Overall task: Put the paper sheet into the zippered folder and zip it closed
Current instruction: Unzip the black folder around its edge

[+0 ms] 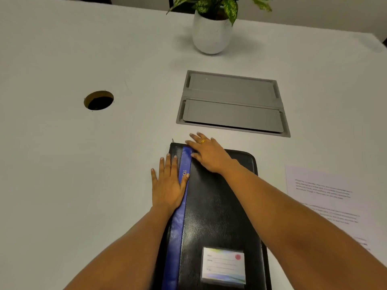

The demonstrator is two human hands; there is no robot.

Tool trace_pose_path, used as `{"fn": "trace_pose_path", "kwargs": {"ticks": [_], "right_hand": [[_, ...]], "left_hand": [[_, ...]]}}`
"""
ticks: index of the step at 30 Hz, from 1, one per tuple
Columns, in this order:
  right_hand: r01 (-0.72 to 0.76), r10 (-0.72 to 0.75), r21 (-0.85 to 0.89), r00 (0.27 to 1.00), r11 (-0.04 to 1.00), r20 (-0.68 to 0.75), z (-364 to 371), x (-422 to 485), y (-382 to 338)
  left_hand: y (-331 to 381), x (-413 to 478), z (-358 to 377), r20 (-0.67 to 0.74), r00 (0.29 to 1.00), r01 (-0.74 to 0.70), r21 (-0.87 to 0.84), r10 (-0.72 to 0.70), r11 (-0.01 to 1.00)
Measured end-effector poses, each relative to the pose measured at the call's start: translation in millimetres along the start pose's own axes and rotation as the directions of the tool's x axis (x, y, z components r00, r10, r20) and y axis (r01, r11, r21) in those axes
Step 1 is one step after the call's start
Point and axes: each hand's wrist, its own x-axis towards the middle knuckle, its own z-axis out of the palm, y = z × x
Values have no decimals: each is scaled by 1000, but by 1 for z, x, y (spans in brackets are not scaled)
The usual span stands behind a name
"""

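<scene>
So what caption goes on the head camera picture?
Both hands rest flat on the closed folder; the paper lies beside it.

This is looking like an office. A wide white table [62, 59] is carrying a round cable hole [98, 100] and a grey flip-lid cable box [232, 103] set flush into its top, with a potted plant [211, 28] standing at the far side.

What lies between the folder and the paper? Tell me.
Only a bare strip of table separates the folder from the paper, in the head view.
</scene>
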Motion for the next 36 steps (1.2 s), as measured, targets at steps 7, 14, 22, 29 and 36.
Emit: {"fn": "trace_pose_path", "kwargs": {"ticks": [7,14,22,29,36], "right_hand": [[115,-115,5,990,993,81,-5,57,-1],[188,-183,-22,975,982,126,-1,86,-5],[197,-199,37,979,980,49,-4,87,2],[217,-217,24,976,976,16,-4,72,15],[241,-241,2,970,971,30,-7,66,19]], "left_hand": [[-2,-1,11,-83,997,0,39,3,999],[-2,-1,14,-108,994,-2,18,4,1000],[-2,-2,14,-118,993,12,33,-8,999],[-1,-2,10,-84,996,37,74,-30,997],[0,-2,10,-69,997,49,82,-43,995]]}}
